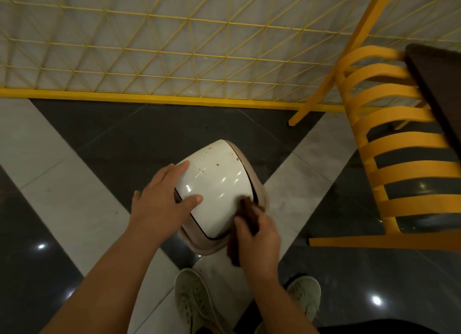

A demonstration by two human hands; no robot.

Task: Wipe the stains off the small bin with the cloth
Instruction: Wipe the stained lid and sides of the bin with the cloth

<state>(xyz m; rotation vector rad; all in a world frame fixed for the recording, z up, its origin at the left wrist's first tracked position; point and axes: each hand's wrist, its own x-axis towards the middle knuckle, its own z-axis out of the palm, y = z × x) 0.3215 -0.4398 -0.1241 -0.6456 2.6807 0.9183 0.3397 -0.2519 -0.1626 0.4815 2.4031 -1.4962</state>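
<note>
The small bin (pixel 214 181) stands on the tiled floor below me; its glossy white domed lid sits in a beige rim, with brown specks on the far part of the lid. My left hand (pixel 162 199) grips the lid's left edge, thumb lying across the top and fingers wrapped over the far side. My right hand (pixel 259 236) holds a dark brown cloth (pixel 249 216) and presses it against the lid's near right side, beside the rim. Part of the cloth hangs down below the hand.
A yellow slatted chair (pixel 399 146) stands to the right, with a dark table edge (pixel 436 89) above it. A yellow wire fence (pixel 174 59) with a yellow base bar runs across the back. My two pale sneakers (pixel 194 301) stand just behind the bin.
</note>
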